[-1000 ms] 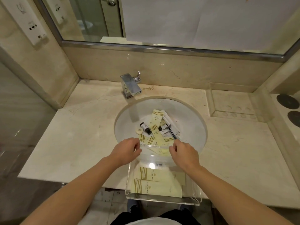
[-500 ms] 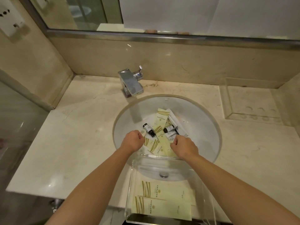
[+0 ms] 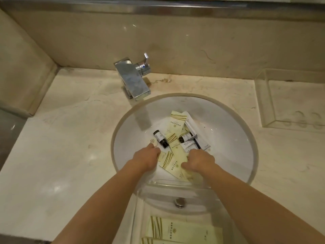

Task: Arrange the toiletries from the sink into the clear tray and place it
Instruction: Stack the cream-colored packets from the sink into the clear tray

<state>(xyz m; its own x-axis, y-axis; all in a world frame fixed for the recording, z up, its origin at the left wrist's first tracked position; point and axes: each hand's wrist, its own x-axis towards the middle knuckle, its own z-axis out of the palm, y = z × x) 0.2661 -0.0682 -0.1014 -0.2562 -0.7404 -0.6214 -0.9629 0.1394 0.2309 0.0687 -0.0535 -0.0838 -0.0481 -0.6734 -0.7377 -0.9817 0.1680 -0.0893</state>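
Head view looks down at your two hands inside the round white sink. Your left hand lies on the left part of the pile of toiletries, with its fingers stretched forward; one fingertip touches a small round soap. Your right hand sits on the right part of the pile, with its fingers curled down into the yellow packets; you cannot tell just which packet they pinch. Between your hands lies a long yellow packet with gold stripes. Past your hands you see two small dark bottles, a razor and a little white tube, all in the sink. The clear tray is close to you, reaching over the near rim of the sink, and the drain shows through it. Two more yellow packets lie flat in the tray. A silver tap stands behind the sink on the pale stone tabletop. Another clear tray sits far right.
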